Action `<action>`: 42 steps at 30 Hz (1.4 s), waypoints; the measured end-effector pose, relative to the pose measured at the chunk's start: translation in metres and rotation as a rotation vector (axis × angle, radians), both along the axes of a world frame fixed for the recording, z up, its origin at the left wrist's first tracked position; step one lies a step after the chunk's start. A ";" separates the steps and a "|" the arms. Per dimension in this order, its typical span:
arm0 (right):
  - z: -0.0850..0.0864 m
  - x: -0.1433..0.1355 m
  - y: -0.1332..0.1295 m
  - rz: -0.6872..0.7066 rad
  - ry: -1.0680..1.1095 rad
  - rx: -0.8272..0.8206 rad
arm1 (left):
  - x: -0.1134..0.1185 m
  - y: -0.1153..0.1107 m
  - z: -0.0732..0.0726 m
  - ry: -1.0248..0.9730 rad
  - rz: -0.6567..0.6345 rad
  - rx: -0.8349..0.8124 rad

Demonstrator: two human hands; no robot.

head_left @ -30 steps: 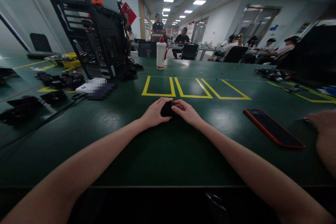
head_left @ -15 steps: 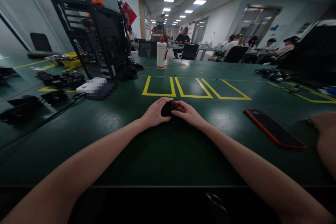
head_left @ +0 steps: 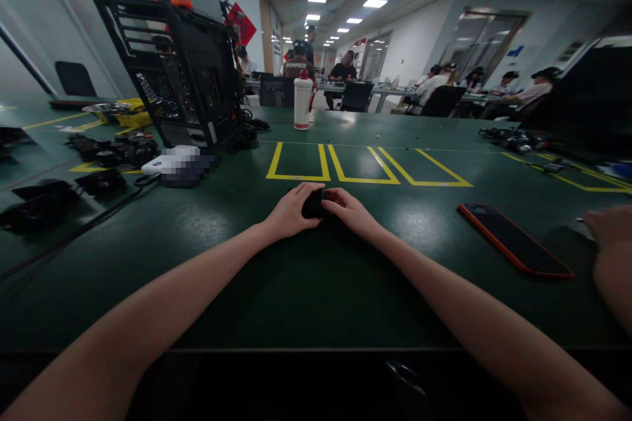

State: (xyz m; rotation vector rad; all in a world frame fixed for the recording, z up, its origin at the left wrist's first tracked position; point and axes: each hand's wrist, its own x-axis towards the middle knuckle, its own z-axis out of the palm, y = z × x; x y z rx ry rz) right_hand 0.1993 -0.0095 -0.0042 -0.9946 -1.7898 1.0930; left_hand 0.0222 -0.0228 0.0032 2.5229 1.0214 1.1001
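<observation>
A small, rounded black object (head_left: 312,205) is between my two hands, low over the green table (head_left: 306,283). My left hand (head_left: 292,212) grips it from the left, thumb on the near side and fingers over the far side. On its right edge, the curled fingers and thumb of my right hand (head_left: 346,210) pinch it. Its exact kind cannot be made out, as my fingers cover much of it. Just beyond my hands lie yellow tape outlines (head_left: 365,181) on the table.
An orange-edged phone (head_left: 513,240) lies to the right, near another person's hand (head_left: 609,230). A white bottle (head_left: 303,104) stands at the back. On the left are an open black computer case (head_left: 190,75), a cable (head_left: 74,231) and black parts (head_left: 47,204).
My hands stay around the black object, with the right fingers shifted slightly on its edge. The other person's hand at the right has moved slightly.
</observation>
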 end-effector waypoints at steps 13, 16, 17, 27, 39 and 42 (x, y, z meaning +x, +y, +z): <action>0.002 0.005 -0.003 0.145 0.097 0.000 | -0.004 -0.002 0.002 -0.023 0.016 -0.080; 0.004 0.004 -0.005 0.112 0.035 0.001 | -0.006 0.001 0.001 -0.016 0.029 -0.135; 0.004 0.004 -0.004 0.097 0.002 0.003 | -0.006 0.002 0.000 -0.013 0.034 -0.160; -0.001 -0.004 -0.002 0.009 0.057 -0.025 | -0.007 0.014 -0.009 -0.030 0.032 -0.279; 0.009 0.007 -0.005 0.142 -0.004 -0.118 | -0.008 0.011 -0.005 -0.018 0.004 -0.249; 0.007 0.006 -0.002 0.104 -0.050 -0.137 | -0.008 0.007 -0.002 -0.020 -0.012 -0.241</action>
